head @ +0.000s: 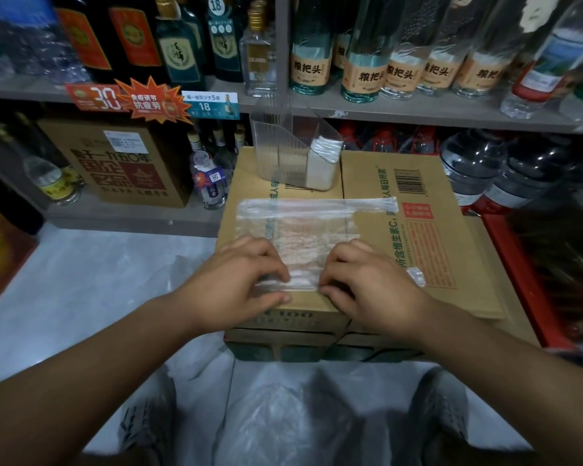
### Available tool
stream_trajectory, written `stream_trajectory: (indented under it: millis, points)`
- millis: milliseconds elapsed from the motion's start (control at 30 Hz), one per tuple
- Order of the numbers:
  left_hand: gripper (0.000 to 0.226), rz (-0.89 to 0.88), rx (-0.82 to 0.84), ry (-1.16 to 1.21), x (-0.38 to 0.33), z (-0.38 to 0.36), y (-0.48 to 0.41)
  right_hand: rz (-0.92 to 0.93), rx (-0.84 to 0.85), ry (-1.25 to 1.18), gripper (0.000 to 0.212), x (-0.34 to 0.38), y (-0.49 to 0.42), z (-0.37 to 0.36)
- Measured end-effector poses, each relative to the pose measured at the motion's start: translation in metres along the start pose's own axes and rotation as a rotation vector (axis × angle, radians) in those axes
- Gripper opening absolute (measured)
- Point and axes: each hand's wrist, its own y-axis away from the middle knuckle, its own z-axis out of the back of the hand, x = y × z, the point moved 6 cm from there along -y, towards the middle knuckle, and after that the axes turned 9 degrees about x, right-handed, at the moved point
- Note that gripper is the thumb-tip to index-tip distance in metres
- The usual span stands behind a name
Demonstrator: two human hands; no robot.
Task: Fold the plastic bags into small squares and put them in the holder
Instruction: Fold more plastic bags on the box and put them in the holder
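Head view: we're looking down over both arms at a cardboard box [435, 183] that serves as our worktop, set in front of shelves of bottles [367, 62].
Plastic bag: the plastic bag [303, 230] lies flat across the middle of the box top. One handle strip runs out along its far side towards the right edge, and its near hem sits at the near edge of the box.
Left hand: our left hand [239, 280] has its fingers curled down, pinching the near hem on the left side.
Right hand: our right hand [367, 280] mirrors it, fingertips nipping the same hem just right of centre, with a bit of bag poking out beyond the knuckles.
Why this grip: two pinches on one hem keep the film taut and square, so we judge the fold will roll away from us evenly.
Holder: the clear holder [283, 153] stands at the far edge of the box, near enough to drop each square in without shifting.
Folded squares: a stack of folded squares [322, 163] fills its right end, and the left part looks unfilled.
Loose bags: a heap of loose bags [283, 422] lies between our knees, so plenty is left to fold.
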Motion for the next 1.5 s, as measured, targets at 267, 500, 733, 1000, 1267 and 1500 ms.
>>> stream_trajectory:
  millis: [267, 500, 733, 1000, 1267, 1500]
  points:
    - [0.008, 0.022, -0.06, 0.06, 0.003, 0.001, 0.003, 0.005, -0.013, 0.038, 0.016, 0.007, -0.002, 0.001]
    - [0.016, 0.071, -0.122, 0.176, 0.005, 0.007, 0.003, -0.009, 0.014, 0.085, 0.008, 0.009, -0.003, 0.005]
    - [0.042, 0.277, -0.046, 0.297, 0.02, 0.037, 0.005, -0.143, 0.038, 0.015, 0.011, 0.01, -0.009, 0.035]
    - [0.02, 0.507, -0.251, 0.749, 0.052, 0.031, 0.0, -0.191, -0.099, -0.001, 0.01, -0.01, -0.04, 0.059]
    - [0.024, 0.595, -0.263, 0.542, 0.068, 0.026, -0.013, -0.272, -0.107, -0.02, 0.014, -0.038, -0.078, 0.052]
    - [0.043, 0.591, -0.253, 0.453, 0.063, 0.029, -0.014, -0.33, -0.068, -0.067, 0.016, -0.05, -0.091, 0.035]
